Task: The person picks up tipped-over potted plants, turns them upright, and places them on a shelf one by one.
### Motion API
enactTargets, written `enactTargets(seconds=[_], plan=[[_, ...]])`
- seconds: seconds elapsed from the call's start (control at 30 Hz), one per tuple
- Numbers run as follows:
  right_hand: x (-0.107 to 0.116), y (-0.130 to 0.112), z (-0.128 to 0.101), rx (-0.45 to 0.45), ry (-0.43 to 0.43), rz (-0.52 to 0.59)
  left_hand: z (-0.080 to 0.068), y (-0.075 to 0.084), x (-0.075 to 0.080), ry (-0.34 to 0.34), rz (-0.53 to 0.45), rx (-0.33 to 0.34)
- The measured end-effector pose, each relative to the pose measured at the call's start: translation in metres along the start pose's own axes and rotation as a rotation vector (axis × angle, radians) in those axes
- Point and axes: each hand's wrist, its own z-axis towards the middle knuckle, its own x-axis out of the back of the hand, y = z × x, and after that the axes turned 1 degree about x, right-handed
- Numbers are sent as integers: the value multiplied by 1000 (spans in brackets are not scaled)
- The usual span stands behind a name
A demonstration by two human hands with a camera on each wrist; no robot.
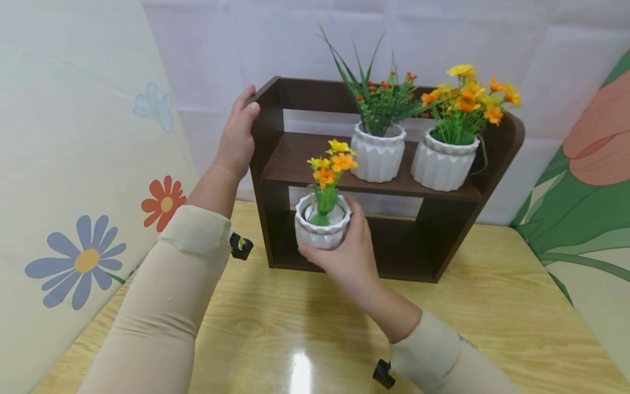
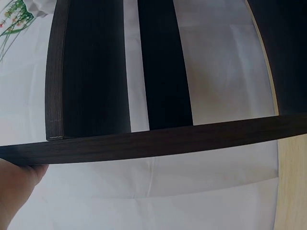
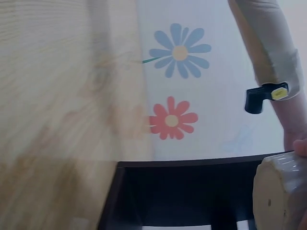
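Note:
My right hand (image 1: 351, 254) grips a small white flower pot (image 1: 315, 238) holding yellow and orange artificial flowers (image 1: 332, 164). In the head view this pot is in front of the dark brown shelf (image 1: 268, 219), near middle-board height; its pale underside (image 3: 268, 196) shows in the right wrist view. My left hand (image 1: 237, 139) rests against the upper left side panel, its fingers fairly straight. On the middle board stand a white pot (image 1: 378, 158) with grass and red-berried greenery, and another white pot (image 1: 443, 164) with orange and yellow flowers at the right end.
The shelf stands on a light wooden table (image 1: 275, 328), with its lower board (image 1: 398, 254) near the tabletop. Behind hangs a white cloth (image 1: 206, 49). Flower-printed panels flank both sides, including a blue flower (image 1: 86, 261) and a large pink flower (image 1: 600, 142).

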Motion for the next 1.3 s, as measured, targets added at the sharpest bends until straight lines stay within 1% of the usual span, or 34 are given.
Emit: enactTargets(seconds=[0.13,0.57,0.83,1.1,1.3], plan=[[3,-12,5,18,-12,10,0,0,0,-3,3,1],[9,-43,25,105,13,9,-1,0,0,-2,31,1],[11,-59,36,121,10,7,-1,1,0,6,32,1],[10,-72,47,147,10,37,-1,2,1,-3,11,3],[8,-75,59,156,37,4,-3,2,1,3,17,1]])
